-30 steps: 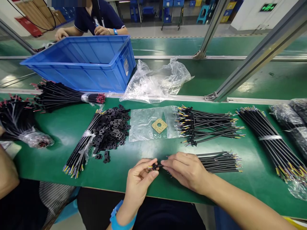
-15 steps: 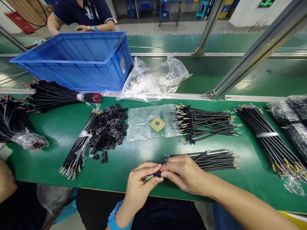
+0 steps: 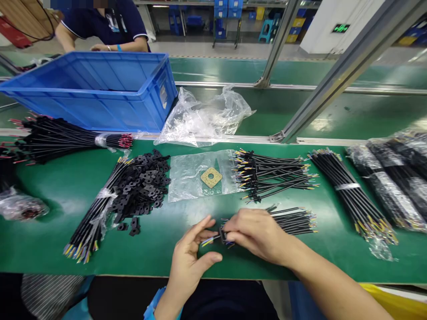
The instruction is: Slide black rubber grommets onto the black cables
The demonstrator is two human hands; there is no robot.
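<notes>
In my right hand (image 3: 255, 233) is a short black cable (image 3: 216, 238), pinched between thumb and fingers. A small black clip (image 3: 222, 234) sits around it near its stripped end, where blue and yellow wires point left. My left hand (image 3: 193, 251) is open just left of that end, thumb and fingers apart around the wires. Several loose cables (image 3: 296, 221) lie beside and behind my right hand. Farther back is a pile of cables with black clips on them (image 3: 267, 173). A heap of loose black clips (image 3: 143, 182) lies to the left.
A yellowish square plate with a hole (image 3: 211, 178) lies on a clear plastic bag (image 3: 180, 180). Cable bundles lie at left (image 3: 96, 209) and right (image 3: 353, 191). A blue crate (image 3: 100, 109) and crumpled plastic (image 3: 207, 118) stand behind. A person (image 3: 110, 26) works across the bench.
My left hand has let go of the cable and its fingers have spread. My right hand keeps hold of the cable with the clip. The whole view has shifted a little.
</notes>
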